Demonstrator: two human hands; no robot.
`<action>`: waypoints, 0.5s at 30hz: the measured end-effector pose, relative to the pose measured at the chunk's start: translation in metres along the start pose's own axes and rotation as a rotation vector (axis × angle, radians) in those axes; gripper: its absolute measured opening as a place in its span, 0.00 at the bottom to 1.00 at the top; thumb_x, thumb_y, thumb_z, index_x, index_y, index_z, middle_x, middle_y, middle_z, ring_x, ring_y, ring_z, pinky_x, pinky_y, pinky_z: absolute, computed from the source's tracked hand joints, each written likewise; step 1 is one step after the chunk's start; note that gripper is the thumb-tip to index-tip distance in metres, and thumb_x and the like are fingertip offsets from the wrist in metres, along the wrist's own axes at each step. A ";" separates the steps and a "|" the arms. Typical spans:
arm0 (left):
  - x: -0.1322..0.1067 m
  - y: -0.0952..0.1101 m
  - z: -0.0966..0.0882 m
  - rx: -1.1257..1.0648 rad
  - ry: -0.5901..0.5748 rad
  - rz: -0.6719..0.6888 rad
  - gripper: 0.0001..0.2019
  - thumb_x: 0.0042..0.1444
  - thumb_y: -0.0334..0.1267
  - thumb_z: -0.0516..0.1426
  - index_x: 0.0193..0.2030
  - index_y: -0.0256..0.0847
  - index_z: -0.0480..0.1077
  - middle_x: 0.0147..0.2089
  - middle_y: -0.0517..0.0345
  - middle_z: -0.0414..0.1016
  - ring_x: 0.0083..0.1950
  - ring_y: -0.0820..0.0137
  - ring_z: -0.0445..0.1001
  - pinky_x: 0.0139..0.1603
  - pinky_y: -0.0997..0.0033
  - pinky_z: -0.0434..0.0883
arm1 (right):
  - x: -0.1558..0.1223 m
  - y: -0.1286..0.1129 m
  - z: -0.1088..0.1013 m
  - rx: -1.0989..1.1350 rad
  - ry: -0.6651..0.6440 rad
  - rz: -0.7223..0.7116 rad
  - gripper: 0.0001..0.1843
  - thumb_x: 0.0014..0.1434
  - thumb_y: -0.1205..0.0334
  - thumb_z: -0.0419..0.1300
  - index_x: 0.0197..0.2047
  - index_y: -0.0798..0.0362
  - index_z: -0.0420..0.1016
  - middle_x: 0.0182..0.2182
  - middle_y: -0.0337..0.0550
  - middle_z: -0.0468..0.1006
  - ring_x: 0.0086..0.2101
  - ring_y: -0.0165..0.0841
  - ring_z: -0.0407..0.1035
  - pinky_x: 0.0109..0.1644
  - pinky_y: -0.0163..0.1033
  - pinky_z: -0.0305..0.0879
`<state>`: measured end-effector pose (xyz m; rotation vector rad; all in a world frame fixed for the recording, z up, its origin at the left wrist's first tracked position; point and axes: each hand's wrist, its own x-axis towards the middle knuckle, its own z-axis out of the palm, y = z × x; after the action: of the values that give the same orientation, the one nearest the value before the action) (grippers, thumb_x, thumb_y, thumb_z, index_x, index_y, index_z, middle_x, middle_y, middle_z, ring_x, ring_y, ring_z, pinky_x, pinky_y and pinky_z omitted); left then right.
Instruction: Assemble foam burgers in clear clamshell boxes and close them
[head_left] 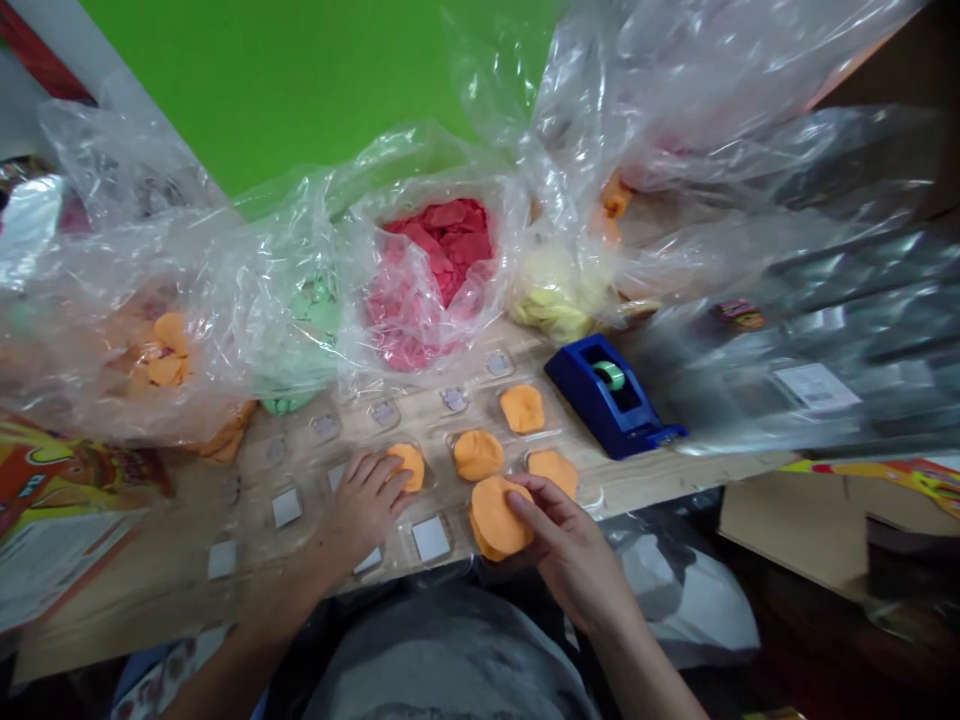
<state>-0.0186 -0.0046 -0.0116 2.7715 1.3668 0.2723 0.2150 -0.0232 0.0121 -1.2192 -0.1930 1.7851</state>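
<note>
1. a stack of thin orange discs (495,520) was held by the right hand (559,535), pinched between thumb and fingers above the clear tray (444,490).
2. flat, matt faces and uneven, roundish edges were shown by the stack.
3. one orange piece (409,468) was touched in its compartment by the left hand (361,505); whether it was gripped could not be told.
4. similar orange pieces (523,408) were held in three nearby compartments.
</note>
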 end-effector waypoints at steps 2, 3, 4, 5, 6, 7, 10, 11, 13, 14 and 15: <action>-0.004 -0.002 -0.003 -0.014 -0.036 0.024 0.13 0.62 0.43 0.50 0.46 0.40 0.69 0.52 0.49 0.72 0.56 0.60 0.67 0.61 0.49 0.56 | -0.001 0.001 0.007 0.000 -0.015 0.035 0.19 0.39 0.55 0.72 0.35 0.51 0.74 0.29 0.35 0.77 0.28 0.27 0.70 0.28 0.30 0.68; -0.006 -0.003 -0.004 -0.037 -0.049 0.028 0.14 0.62 0.44 0.49 0.47 0.40 0.69 0.54 0.49 0.71 0.58 0.61 0.65 0.63 0.48 0.53 | -0.002 0.002 0.011 -0.013 -0.036 0.056 0.20 0.40 0.54 0.72 0.36 0.51 0.74 0.28 0.35 0.76 0.26 0.28 0.70 0.26 0.30 0.67; -0.007 -0.004 -0.006 -0.069 -0.050 0.017 0.14 0.62 0.44 0.49 0.48 0.40 0.69 0.55 0.49 0.71 0.59 0.61 0.65 0.64 0.47 0.51 | -0.003 0.004 0.014 -0.044 -0.061 0.056 0.20 0.41 0.53 0.71 0.37 0.51 0.73 0.27 0.35 0.76 0.25 0.28 0.71 0.26 0.31 0.67; -0.008 -0.005 -0.007 -0.106 -0.040 -0.005 0.14 0.62 0.43 0.49 0.49 0.40 0.68 0.55 0.49 0.71 0.59 0.62 0.65 0.64 0.47 0.49 | -0.004 0.007 0.017 -0.101 -0.079 0.018 0.19 0.43 0.52 0.69 0.37 0.50 0.72 0.27 0.36 0.77 0.25 0.29 0.71 0.26 0.32 0.68; -0.009 -0.007 -0.009 -0.147 -0.020 -0.036 0.14 0.63 0.42 0.48 0.50 0.40 0.67 0.54 0.50 0.72 0.58 0.63 0.66 0.64 0.47 0.49 | -0.005 0.011 0.020 -0.192 -0.085 -0.066 0.17 0.47 0.52 0.67 0.38 0.50 0.72 0.27 0.37 0.78 0.26 0.30 0.72 0.27 0.33 0.69; -0.009 -0.008 -0.010 -0.187 0.004 -0.077 0.13 0.63 0.40 0.48 0.50 0.40 0.67 0.53 0.50 0.72 0.57 0.64 0.67 0.64 0.47 0.50 | -0.006 0.017 0.021 -0.319 -0.092 -0.195 0.14 0.51 0.53 0.64 0.38 0.50 0.72 0.29 0.39 0.79 0.28 0.31 0.73 0.29 0.34 0.70; -0.009 -0.010 -0.015 -0.268 0.085 -0.185 0.11 0.63 0.36 0.49 0.49 0.41 0.67 0.49 0.53 0.75 0.52 0.66 0.70 0.63 0.50 0.54 | -0.005 0.041 0.021 -0.823 -0.272 -0.741 0.07 0.61 0.62 0.54 0.41 0.50 0.72 0.39 0.45 0.80 0.40 0.34 0.75 0.45 0.40 0.72; -0.009 -0.010 -0.015 -0.274 0.102 -0.199 0.10 0.62 0.35 0.49 0.48 0.41 0.68 0.48 0.53 0.75 0.51 0.66 0.70 0.62 0.51 0.55 | -0.004 0.050 0.018 -0.997 -0.377 -0.915 0.09 0.62 0.65 0.52 0.42 0.51 0.73 0.42 0.46 0.79 0.44 0.34 0.74 0.50 0.43 0.70; -0.011 -0.009 -0.015 -0.256 0.095 -0.194 0.10 0.62 0.36 0.50 0.46 0.41 0.69 0.48 0.54 0.75 0.52 0.66 0.69 0.62 0.50 0.55 | 0.001 0.069 0.011 -1.277 -0.533 -1.166 0.11 0.63 0.69 0.50 0.42 0.53 0.73 0.45 0.49 0.78 0.47 0.36 0.72 0.57 0.48 0.65; -0.011 -0.008 -0.014 -0.240 0.075 -0.183 0.09 0.61 0.37 0.51 0.46 0.41 0.69 0.49 0.53 0.75 0.53 0.65 0.69 0.62 0.49 0.54 | 0.002 0.077 0.008 -1.372 -0.553 -1.233 0.11 0.63 0.69 0.50 0.41 0.54 0.73 0.44 0.50 0.78 0.48 0.37 0.71 0.58 0.49 0.63; -0.012 -0.007 -0.013 -0.221 0.051 -0.174 0.09 0.61 0.37 0.51 0.45 0.41 0.69 0.49 0.53 0.74 0.54 0.64 0.68 0.62 0.49 0.54 | 0.003 0.084 0.004 -1.441 -0.544 -1.263 0.10 0.62 0.69 0.51 0.41 0.55 0.73 0.43 0.50 0.79 0.48 0.37 0.71 0.59 0.50 0.62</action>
<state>-0.0339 -0.0102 -0.0018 2.4672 1.4780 0.4588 0.1609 -0.0657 -0.0367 -0.9064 -2.2478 0.5599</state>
